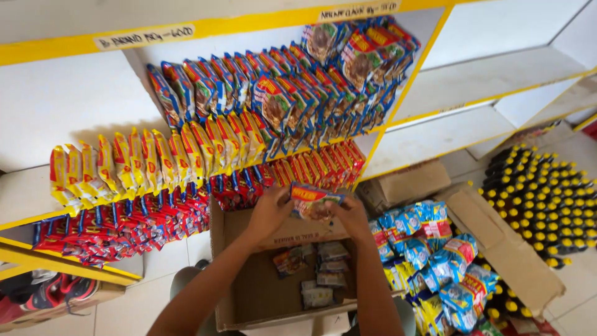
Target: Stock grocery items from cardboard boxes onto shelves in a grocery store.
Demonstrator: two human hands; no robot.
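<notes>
A big white shelf with yellow edges (435, 134) fills the top, from nine o'clock to three o'clock. Rows of yellow packets (143, 163), red packets (155, 218) and blue packets (267, 93) stand on it. At three o'clock, dark bottles with yellow caps (541, 199) stand on the floor. At six o'clock sits an open brown box (261, 292) with a few packets (320, 274) inside. Beside it, at four o'clock, lies a pile of blue bags (435, 255). In the middle, above the box, the left hand (268, 213) and the right hand (351, 214) both pinch one small packet (313, 200) tight.
</notes>
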